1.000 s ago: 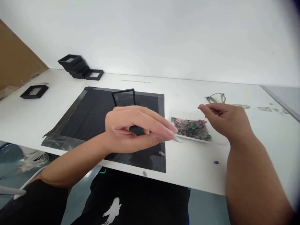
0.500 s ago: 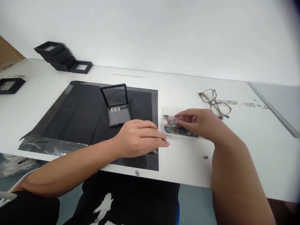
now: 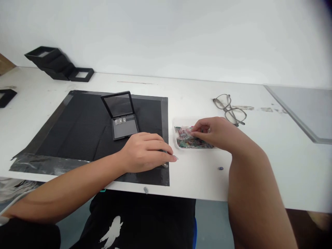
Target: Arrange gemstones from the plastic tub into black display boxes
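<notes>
Over the white plastic tub, my right hand has its thumb and fingertips pinched on a small clear plastic packet. Several small colourful packets lie inside that tub, partly hidden by the hand. My left hand rests palm down at the right edge of the black mat, fingers curled together. Something thin and shiny shows at its fingertips, too little to name. Behind it stands a hinged black case with its clear lid raised. Three small pale tiles sit along its upper edge inside.
Eyeglasses lie behind the tub. A stack of black frames leans at the back left, with another frame at the far left. A small dark piece and a grey piece lie near the front edge.
The whole view has shifted, so everything sits further left in the picture. My right fingertips have closed in on the packets in the tub. My left hand keeps its place on the mat.
</notes>
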A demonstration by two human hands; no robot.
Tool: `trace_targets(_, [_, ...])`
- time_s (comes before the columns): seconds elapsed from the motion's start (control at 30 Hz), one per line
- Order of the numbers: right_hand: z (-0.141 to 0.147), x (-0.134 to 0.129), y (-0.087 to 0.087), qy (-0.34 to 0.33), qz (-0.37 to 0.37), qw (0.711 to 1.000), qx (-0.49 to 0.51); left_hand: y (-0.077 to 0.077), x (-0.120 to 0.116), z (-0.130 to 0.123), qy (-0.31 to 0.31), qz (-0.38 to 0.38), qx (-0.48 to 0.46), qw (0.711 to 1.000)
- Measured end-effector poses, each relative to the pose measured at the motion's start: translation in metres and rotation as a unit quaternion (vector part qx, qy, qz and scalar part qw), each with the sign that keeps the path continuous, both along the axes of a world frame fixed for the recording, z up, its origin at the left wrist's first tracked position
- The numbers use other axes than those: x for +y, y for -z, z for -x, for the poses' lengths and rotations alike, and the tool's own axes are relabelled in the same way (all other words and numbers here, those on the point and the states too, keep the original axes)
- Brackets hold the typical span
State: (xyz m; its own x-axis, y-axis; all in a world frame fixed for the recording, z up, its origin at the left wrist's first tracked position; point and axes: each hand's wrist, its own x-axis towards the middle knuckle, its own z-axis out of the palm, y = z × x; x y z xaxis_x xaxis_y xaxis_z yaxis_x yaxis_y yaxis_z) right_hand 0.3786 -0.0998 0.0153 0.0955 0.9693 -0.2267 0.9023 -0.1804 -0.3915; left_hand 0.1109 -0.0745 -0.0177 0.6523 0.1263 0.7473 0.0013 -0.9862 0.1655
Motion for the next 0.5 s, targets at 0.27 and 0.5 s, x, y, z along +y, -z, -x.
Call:
trace_targets(0.27, [0.008, 0.002, 0.008, -0.016, -0.017, 1.000, 0.020, -0.004, -0.002, 0.002, -0.013, -0.027, 0.013, 0.999])
trace_targets(0.5, [0.012, 0.004, 0.010, -0.030, 0.015, 0.998, 0.049, -0.003, -0.004, 0.004, -0.012, -0.027, 0.025, 0.999])
